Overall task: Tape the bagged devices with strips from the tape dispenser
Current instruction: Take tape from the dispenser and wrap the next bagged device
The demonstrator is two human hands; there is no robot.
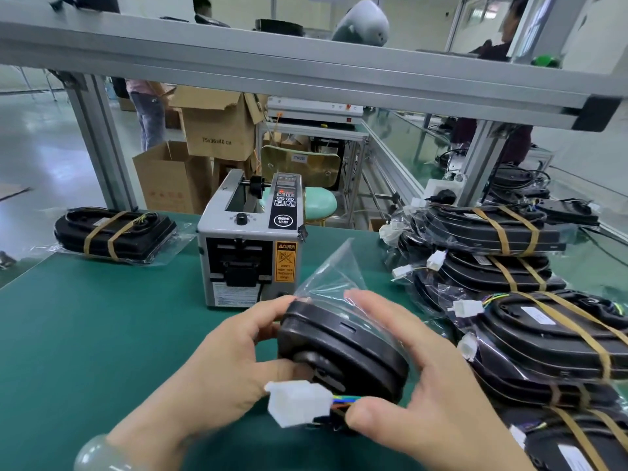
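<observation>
Item: bagged device (343,348), one. Black moulded casing, rounded, in a clear plastic bag with the loose end standing up behind it. White connector (297,402) on coloured wires hung out at the near end. Held just above the green mat (102,317), directly before the tape dispenser (249,246).

Left hand (217,362): fingers curled round the casing's left edge. Right hand (431,385): fingers fairly straight on the bag, thumb pressing the wires.

Also noted: taped devices (509,232) stacked to the right.
</observation>
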